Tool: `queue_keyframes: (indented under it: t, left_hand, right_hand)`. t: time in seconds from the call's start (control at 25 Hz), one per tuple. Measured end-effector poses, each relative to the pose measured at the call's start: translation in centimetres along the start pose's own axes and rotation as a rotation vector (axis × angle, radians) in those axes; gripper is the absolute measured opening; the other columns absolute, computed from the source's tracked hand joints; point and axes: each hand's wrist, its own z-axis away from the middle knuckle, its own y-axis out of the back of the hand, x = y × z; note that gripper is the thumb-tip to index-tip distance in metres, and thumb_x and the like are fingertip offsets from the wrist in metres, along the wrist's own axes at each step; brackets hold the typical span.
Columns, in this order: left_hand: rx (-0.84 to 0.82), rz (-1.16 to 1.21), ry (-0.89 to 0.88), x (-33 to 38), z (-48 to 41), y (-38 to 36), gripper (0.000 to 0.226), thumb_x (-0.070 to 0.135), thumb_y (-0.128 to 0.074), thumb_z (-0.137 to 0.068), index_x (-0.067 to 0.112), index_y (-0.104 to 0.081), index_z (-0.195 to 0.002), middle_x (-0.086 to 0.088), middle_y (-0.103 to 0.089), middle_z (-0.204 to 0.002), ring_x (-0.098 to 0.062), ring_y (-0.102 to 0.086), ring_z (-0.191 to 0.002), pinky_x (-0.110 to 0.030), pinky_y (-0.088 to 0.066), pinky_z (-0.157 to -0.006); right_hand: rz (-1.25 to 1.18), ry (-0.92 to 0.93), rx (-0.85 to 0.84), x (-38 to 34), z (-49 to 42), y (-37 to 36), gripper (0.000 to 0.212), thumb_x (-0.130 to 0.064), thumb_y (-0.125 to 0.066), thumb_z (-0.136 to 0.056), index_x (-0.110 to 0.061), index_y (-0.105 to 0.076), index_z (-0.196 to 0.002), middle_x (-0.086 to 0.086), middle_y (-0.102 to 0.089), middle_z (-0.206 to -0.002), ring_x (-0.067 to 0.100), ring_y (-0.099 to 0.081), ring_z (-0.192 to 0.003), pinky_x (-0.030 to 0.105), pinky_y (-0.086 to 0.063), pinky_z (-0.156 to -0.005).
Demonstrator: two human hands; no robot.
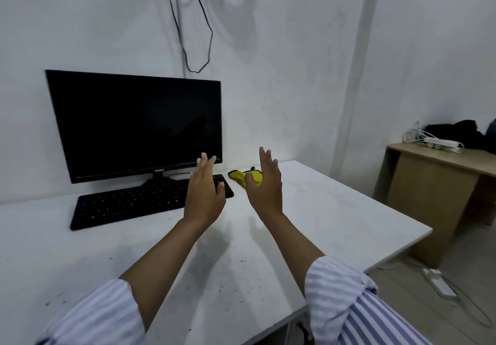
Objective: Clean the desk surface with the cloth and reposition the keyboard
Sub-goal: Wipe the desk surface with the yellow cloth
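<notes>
The yellow cloth (237, 176) lies crumpled on the white tabletop (335, 224), just beside the right end of the keyboard (128, 206) and near the back wall. The black keyboard rests flat on the tabletop directly in front of the monitor (134, 127), angled slightly with its right end farther back. The monitor screen is dark. Small dark specks are scattered over the near part of the tabletop.

Both hands are raised above the tabletop, palms turned toward each other. The left hand (205, 197) appears in front of the right end of the keyboard; its fingers (204, 160) are extended and spread, holding nothing. The right hand (265, 191) partly covers the cloth from view; its fingers are straight, close together, and hold nothing. Striped sleeves (338, 291) are rolled up on both arms.

A black cable (198, 22) hangs in a loop on the wall above the monitor. A wooden side desk (434, 183) at far right carries a white power strip (442, 144) and dark fabric (461, 131).
</notes>
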Motion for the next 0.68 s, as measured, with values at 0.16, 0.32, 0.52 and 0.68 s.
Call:
queue_keyframes:
  t: [0.16, 0.32, 0.52, 0.68]
  left_hand:
    - [0.024, -0.044, 0.050, -2.1, -0.5, 1.5, 0.062, 0.013, -0.047, -0.095, 0.014, -0.019, -0.149, -0.003, -0.005, -0.161, -0.016, -0.001, -0.149, -0.036, -0.006, -0.120]
    - [0.017, -0.055, 0.106, -3.6, -0.8, 1.7, 0.063, 0.016, -0.048, -0.094, 0.014, -0.018, -0.150, -0.003, -0.004, -0.161, -0.019, -0.002, -0.149, -0.035, -0.008, -0.118]
    - [-0.035, -0.045, 0.149, -5.8, -1.0, 0.7, 0.067, 0.014, -0.052, -0.093, 0.016, -0.017, -0.150, -0.002, -0.005, -0.161, -0.020, -0.005, -0.149, -0.038, -0.014, -0.119]
    - [-0.182, -0.034, 0.170, -8.2, -1.1, -1.2, 0.072, 0.019, -0.058, -0.089, 0.019, -0.018, -0.149, -0.002, -0.010, -0.161, -0.022, -0.009, -0.149, -0.040, -0.019, -0.120]
  right_hand:
    - [0.010, 0.030, -0.068, -0.4, -0.4, -3.1, 0.064, -0.020, -0.047, -0.094, -0.030, -0.019, -0.151, -0.006, -0.014, -0.161, 0.018, -0.002, -0.150, 0.036, -0.019, -0.117]
    - [0.037, 0.047, -0.120, -0.4, -0.5, -5.5, 0.064, -0.020, -0.047, -0.094, -0.029, -0.019, -0.151, -0.004, -0.013, -0.161, 0.020, -0.002, -0.150, 0.040, -0.018, -0.118]
    - [0.097, 0.054, -0.187, 1.2, -0.7, -7.6, 0.062, -0.023, -0.046, -0.096, -0.026, -0.020, -0.151, -0.003, -0.014, -0.161, 0.019, -0.001, -0.150, 0.036, -0.019, -0.117]
    - [0.142, -0.009, -0.270, 4.7, -1.7, -9.2, 0.061, -0.025, -0.048, -0.096, -0.021, -0.022, -0.151, -0.001, -0.021, -0.159, 0.018, -0.005, -0.149, 0.034, -0.020, -0.116]
